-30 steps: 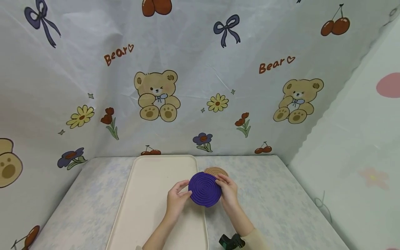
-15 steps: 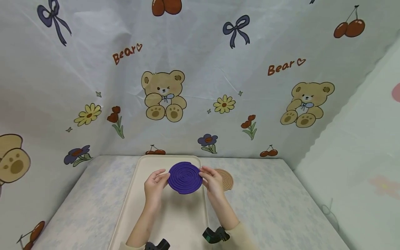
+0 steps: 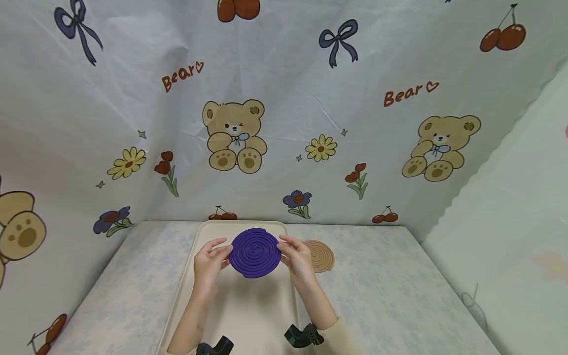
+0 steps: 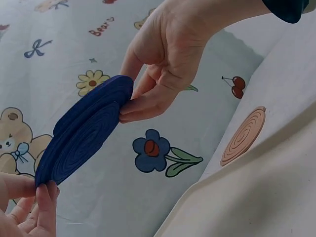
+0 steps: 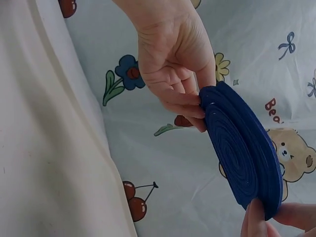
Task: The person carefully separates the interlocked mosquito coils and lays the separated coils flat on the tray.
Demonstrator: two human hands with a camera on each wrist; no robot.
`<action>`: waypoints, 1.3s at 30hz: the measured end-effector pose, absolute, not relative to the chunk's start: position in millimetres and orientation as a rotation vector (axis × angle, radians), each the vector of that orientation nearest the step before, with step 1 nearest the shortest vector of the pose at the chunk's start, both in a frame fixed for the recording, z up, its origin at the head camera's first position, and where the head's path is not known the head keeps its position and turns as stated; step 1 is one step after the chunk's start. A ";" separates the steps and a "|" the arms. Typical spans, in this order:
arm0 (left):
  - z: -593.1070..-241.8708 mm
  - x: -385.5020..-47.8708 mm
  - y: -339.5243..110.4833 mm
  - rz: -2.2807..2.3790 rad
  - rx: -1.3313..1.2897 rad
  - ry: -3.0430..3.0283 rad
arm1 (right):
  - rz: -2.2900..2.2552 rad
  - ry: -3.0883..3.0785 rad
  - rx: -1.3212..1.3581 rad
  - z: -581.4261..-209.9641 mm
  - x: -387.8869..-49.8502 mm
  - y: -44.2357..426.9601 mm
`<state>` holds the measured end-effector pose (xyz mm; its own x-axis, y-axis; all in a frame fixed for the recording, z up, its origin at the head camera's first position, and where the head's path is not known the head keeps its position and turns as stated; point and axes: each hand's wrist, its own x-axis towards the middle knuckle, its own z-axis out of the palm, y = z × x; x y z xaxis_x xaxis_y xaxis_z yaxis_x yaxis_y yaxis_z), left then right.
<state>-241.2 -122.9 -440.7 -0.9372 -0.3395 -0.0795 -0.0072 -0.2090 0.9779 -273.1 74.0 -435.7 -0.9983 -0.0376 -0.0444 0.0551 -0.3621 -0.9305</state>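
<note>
- Both hands hold a round, deep-purple coaster coiled in a tight spiral, rope-like in look [image 3: 255, 253], up in the air between them.
- The left hand [image 3: 207, 264] pinches the coaster's left edge, thumb on the near face and fingertips behind it.
- The right hand [image 3: 300, 259] pinches the opposite edge the same way, so the grip is clamped on the coaster from both sides.
- From where I stand, the purple disc is tilted, its spiral face turned toward the person; seen from the wrists, its rim looks stepped, though I can't tell whether that is one piece or two layers.
- Below it sits a long cream tray with rounded corners and a low raised rim [image 3: 253, 315]; the coaster is clear of it, and a soft shadow falls on the tray's floor.
- Just beside the tray, past its right edge, a tan spiral-coiled round coaster [image 3: 321, 256] lies flat on the mottled grey-white tabletop [image 3: 386, 291], partly hidden behind the right hand in the head view.
- Each wrist carries a small black device, and a pale cream sleeve [image 3: 337, 340] covers the right forearm.
- Behind hangs a pale backdrop cloth [image 3: 275, 79] printed with teddy bears, bows, cherries and flowers.
</note>
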 end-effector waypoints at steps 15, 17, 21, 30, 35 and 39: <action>-440.3 -242.0 -125.5 -2.258 0.367 -1.792 | -2.458 2.036 -0.068 -431.2 -271.5 78.3; -439.0 -241.4 -125.0 -2.263 0.385 -1.798 | -2.468 2.026 -0.081 -431.2 -271.7 78.4; -438.5 -240.6 -124.7 -2.273 0.382 -1.791 | -2.475 2.001 -0.067 -430.5 -271.4 79.2; -439.5 -241.6 -124.8 -2.259 0.374 -1.745 | -2.480 1.898 -0.011 -429.3 -271.3 79.5; -439.9 -241.3 -124.9 -2.269 0.375 -1.718 | -2.544 1.767 0.018 -428.2 -269.7 77.8; -440.5 -241.5 -124.3 -2.286 0.383 -1.700 | -2.581 1.727 0.046 -429.3 -269.3 77.7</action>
